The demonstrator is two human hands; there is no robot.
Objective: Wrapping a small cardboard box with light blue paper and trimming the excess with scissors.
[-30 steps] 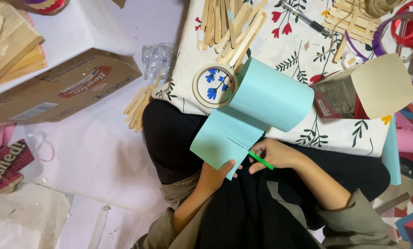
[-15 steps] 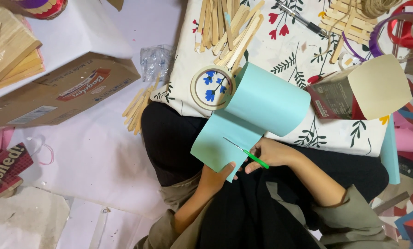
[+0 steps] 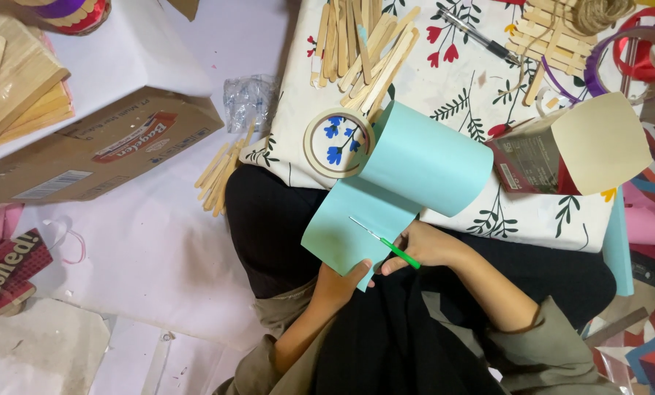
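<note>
A light blue paper sheet curls up over the edge of a floral cloth, and its flat lower part lies over my lap. My left hand pinches the sheet's bottom edge. My right hand grips small green-handled scissors. Their thin blades lie across the flat part of the sheet and point up-left. A round wooden hoop with a blue flower sits against the paper's left side.
Flat wooden craft sticks are heaped on the cloth, with more lying on the white floor. A pen, tape rolls and a beige folded card lie at the right. A cardboard box is at the left.
The scissors have gone further into the blue sheet, towards the upper left. The curled paper has shifted slightly, and my left hand keeps its hold on the bottom edge.
</note>
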